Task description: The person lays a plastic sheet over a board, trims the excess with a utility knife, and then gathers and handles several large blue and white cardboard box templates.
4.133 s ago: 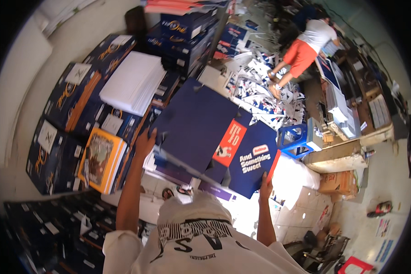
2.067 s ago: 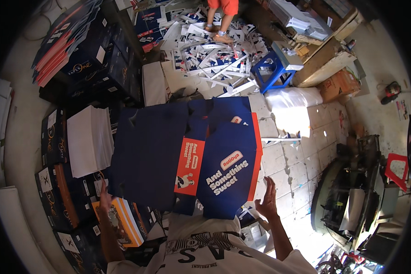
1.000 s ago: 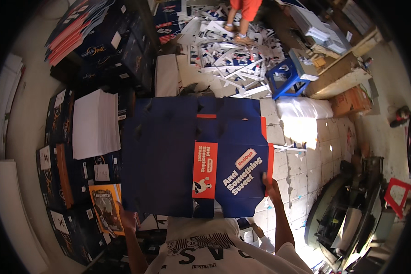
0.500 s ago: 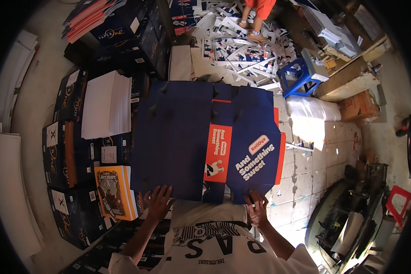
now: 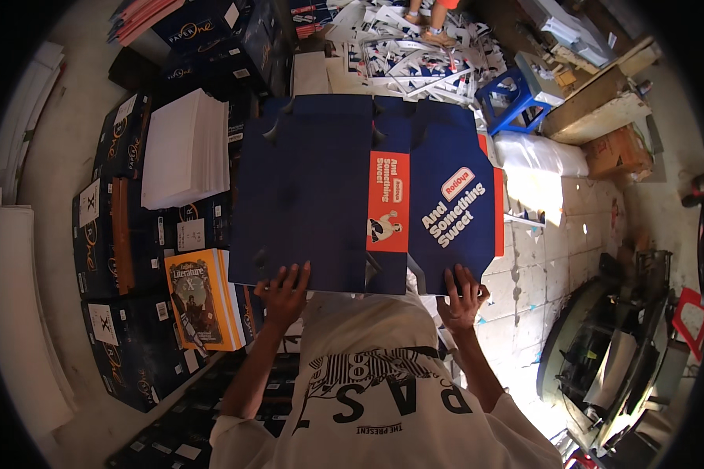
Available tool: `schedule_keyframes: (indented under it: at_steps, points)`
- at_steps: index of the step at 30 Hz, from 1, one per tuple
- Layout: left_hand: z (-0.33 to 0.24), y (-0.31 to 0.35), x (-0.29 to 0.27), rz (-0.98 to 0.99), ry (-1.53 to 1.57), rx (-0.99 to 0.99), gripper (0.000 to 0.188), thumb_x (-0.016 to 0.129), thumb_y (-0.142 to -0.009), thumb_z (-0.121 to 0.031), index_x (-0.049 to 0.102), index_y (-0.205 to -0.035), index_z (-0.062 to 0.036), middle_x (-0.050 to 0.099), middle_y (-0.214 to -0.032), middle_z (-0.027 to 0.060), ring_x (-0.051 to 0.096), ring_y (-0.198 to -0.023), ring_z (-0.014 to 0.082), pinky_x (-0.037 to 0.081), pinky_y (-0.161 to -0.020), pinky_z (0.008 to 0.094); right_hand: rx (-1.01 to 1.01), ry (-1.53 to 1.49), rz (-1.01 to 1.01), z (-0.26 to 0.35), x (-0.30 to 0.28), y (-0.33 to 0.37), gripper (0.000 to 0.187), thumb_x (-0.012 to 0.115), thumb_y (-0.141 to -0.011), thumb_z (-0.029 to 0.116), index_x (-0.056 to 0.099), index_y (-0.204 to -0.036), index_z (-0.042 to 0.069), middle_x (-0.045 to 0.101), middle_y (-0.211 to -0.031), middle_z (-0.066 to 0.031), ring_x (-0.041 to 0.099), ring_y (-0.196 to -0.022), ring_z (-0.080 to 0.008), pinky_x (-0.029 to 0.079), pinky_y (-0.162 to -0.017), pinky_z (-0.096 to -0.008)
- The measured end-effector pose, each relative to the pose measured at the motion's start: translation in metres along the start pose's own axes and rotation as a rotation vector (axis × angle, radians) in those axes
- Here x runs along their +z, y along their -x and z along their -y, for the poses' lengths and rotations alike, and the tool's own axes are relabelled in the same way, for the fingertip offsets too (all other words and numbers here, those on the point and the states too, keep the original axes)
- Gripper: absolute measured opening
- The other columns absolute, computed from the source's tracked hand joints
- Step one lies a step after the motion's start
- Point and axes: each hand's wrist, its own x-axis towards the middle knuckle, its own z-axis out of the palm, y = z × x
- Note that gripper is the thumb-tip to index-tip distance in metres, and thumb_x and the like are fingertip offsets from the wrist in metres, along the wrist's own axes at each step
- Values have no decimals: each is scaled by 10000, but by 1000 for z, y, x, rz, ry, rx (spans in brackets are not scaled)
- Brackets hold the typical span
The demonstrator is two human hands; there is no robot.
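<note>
A large, flat box blank (image 5: pixel 309 195) in dark blue card lies in front of me, apparently on top of more blanks. It has a red printed panel (image 5: pixel 389 202), red edging on the right and cut flaps. My left hand (image 5: pixel 284 293) grips its near edge left of the middle, fingers on top. At the near right corner my right hand (image 5: pixel 462 297) holds the same edge, fingers over the top and the thumb side below. Whatever supports the blank is hidden beneath it.
To the left stand stacked dark cartons (image 5: pixel 102 242), a pile of white paper (image 5: pixel 184 152) and yellow books (image 5: pixel 203 301). Paper offcuts (image 5: pixel 422 70) litter the far floor near another person's legs (image 5: pixel 434 27). A blue stool (image 5: pixel 516 102) and a round dark machine (image 5: pixel 606 359) are on the right.
My view has shifted, so the blank and both hands sit higher in the picture. Both hands remain on the near edge. The other person's legs show less at the top.
</note>
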Motion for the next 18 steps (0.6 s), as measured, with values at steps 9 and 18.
schedule_keyframes:
  at_steps: [9, 18]
  points:
    - [90, -257, -123, 454, 337, 345, 797, 840, -492, -262, 630, -1230, -47, 640, -1087, 149, 626, -1042, 347, 523, -870, 459, -547, -201, 160, -37, -186, -234, 670, 849, -459, 327, 642, -1019, 21, 660, -877, -154, 660, -795, -345, 530, -686, -455]
    - [118, -406, -184, 384, 336, 424, 621, 862, -388, -204, 694, -963, -39, 668, -926, 115, 662, -864, 339, 521, -810, 395, -405, -404, 344, -36, -254, -339, 509, 832, -445, 250, 687, -870, 10, 680, -790, -146, 675, -692, -308, 551, -640, -370]
